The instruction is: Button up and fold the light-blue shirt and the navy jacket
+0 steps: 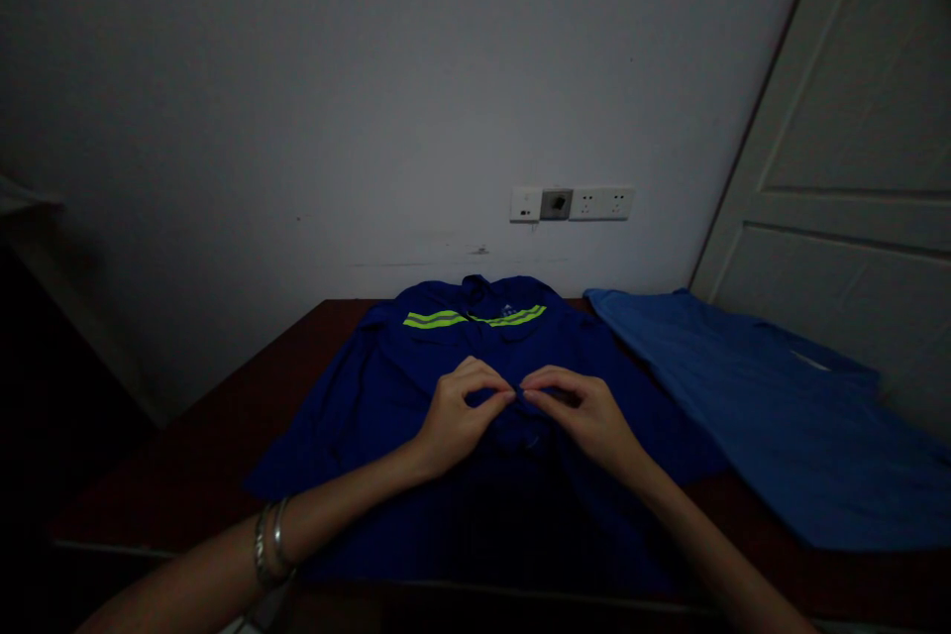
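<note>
A dark blue work jacket with a yellow-green and grey stripe across its chest lies spread on the table, collar toward the wall. Over the middle of its front, my left hand pinches a bit of the jacket's cloth between thumb and fingertips. My right hand makes a matching pinch on the jacket just to the right, the fingertips of both hands almost meeting. Whether a button lies between them is too dark and small to tell. The jacket's lower part is in deep shadow.
A lighter blue garment lies flat on the right side of the dark red table. Behind stands a grey wall with a row of sockets. A panelled door rises at the right.
</note>
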Demonstrator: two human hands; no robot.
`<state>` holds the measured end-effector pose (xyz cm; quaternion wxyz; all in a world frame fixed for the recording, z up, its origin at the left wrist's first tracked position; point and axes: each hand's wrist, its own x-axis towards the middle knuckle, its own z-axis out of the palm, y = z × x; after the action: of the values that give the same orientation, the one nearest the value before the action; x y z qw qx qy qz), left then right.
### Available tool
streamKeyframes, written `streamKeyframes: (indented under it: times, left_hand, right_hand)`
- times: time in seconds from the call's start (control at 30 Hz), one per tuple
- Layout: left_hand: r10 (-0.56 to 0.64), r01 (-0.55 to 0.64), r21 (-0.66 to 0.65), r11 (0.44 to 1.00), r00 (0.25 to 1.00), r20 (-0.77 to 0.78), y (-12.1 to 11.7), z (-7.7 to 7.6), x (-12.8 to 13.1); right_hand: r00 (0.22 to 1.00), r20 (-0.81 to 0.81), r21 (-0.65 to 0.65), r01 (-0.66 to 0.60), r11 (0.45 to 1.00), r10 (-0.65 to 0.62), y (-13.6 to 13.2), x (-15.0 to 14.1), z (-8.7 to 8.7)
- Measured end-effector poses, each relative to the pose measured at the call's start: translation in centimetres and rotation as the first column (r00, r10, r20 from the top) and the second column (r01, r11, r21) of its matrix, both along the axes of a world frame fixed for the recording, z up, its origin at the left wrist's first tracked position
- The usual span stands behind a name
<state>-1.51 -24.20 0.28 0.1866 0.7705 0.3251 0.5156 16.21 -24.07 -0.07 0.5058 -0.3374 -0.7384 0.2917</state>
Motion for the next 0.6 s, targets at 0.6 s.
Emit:
streamKeyframes:
  times: [0.6]
  left_hand:
    - [-0.184, 0.099, -0.528, 0.843, 0.977, -0.111, 2.1, 1.4, -1.7]
  right_hand:
    - [0.918, 0.357, 0.473, -0.018, 0.881, -0.173, -0.1, -0.7, -0.2]
